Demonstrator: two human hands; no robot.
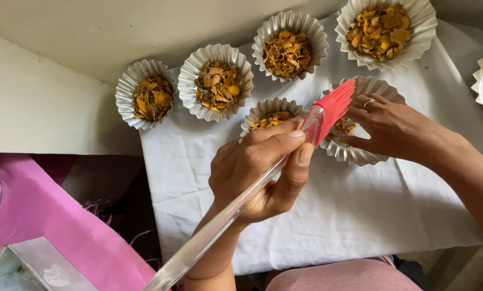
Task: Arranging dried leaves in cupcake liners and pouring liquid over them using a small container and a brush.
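Five foil cups [218, 81] filled; left hand [260, 172] clamped on red silicone brush [333, 108], right hand [395, 129] steadied sixth cup [379, 89], grip loose.

bare forearms, a silver ring [368, 102] on one finger, pink trousers [344, 277].

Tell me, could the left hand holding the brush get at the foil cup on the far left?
Probably yes. The left hand grips the brush, and only bare white cloth and other cups lie between it and the far-left foil cup; nothing covers that cup.
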